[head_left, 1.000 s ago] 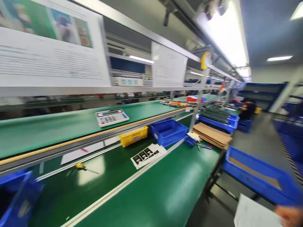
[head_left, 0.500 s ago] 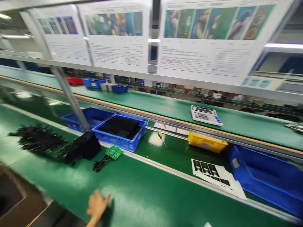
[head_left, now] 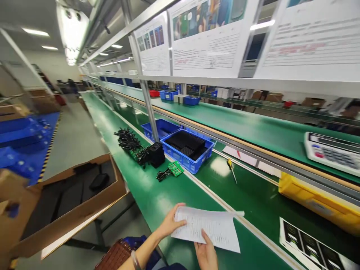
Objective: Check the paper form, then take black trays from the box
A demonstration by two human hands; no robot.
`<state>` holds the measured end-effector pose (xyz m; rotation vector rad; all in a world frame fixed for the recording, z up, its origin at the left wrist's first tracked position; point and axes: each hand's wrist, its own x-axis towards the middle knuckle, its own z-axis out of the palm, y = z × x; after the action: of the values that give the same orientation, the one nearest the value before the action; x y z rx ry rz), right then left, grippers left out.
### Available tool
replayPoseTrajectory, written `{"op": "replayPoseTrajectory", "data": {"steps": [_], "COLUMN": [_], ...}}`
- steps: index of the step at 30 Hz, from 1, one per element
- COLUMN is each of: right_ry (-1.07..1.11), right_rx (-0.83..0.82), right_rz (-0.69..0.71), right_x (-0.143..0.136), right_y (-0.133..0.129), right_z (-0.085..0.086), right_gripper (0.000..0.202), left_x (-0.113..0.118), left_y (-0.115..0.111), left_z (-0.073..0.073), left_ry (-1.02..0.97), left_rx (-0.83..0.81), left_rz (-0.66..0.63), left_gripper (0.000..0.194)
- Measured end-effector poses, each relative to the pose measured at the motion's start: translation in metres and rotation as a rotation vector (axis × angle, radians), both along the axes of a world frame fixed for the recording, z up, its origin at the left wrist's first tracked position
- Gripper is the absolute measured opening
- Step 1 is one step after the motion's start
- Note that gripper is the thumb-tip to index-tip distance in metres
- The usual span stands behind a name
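At the near edge of the green worktop [head_left: 157,202], both hands — left hand [head_left: 169,224], right hand [head_left: 206,253] — pinch a printed sheet [head_left: 209,228] by its edges; holding it flat and taut keeps it readable.

Ahead of the sheet [head_left: 209,228] the green bench [head_left: 157,198] lies bare up to the green board [head_left: 176,168], black parts [head_left: 128,140] and blue bin [head_left: 188,150]. To the right, a screwdriver [head_left: 232,173], yellow bin [head_left: 317,200] and printed card [head_left: 309,243] crowd the belt. The low shelf rail [head_left: 253,150] caps any reach beyond.
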<state>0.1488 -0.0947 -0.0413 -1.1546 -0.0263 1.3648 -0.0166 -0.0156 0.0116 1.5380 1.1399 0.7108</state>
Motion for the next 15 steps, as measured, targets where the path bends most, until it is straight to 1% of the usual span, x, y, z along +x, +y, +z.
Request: {"op": "replayPoseTrajectory", "data": {"steps": [2,4,5,7,9,10,11,13,14,15], "right_ry": [0.009,-0.034,-0.087,-0.252,-0.45,-0.573,-0.707,-0.959,-1.038,-1.064], "right_rx": [-0.052,-0.117,-0.149,-0.2,-0.233,-0.244,-0.252,-0.238,-0.209,-0.171], "right_rz": [0.126,0.209,0.22,0.178,0.077,0.044,0.044,0.135,0.208,0.281], "right_x": [-0.007,-0.003,0.004,0.023,0.045,0.055,0.062,0.069,0.068,0.065], "right_y": [-0.004,-0.007,-0.008,-0.007,-0.003,0.002,0.007,0.023,0.033,0.043], "right_z": [-0.002,-0.005,-0.006,-0.006,-0.001,0.004,0.009,0.019,0.021,0.022], "right_gripper": [0.07,0.077,0.085,0.108,0.126,0.129,0.128,0.118,0.112,0.107], "left_x": [-0.02,-0.037,-0.045,-0.058,-0.068,-0.071,-0.073,-0.069,-0.064,-0.058], "left_y": [0.01,0.02,0.025,0.037,0.052,0.061,0.07,0.093,0.105,0.117], "left_z": [-0.001,0.0,0.002,0.009,0.019,0.024,0.028,0.034,0.034,0.034], "left_ry": [0.043,0.099,0.135,0.22,0.301,0.332,0.357,0.388,0.399,0.408], "left_rx": [-0.064,-0.056,-0.035,0.017,0.062,0.078,0.089,0.1,0.104,0.108], "left_rz": [0.088,0.176,0.21,0.233,0.178,0.125,0.058,-0.091,-0.161,-0.228], "left_gripper": [0.086,0.08,0.075,0.064,0.053,0.048,0.042,0.034,0.032,0.03]}}
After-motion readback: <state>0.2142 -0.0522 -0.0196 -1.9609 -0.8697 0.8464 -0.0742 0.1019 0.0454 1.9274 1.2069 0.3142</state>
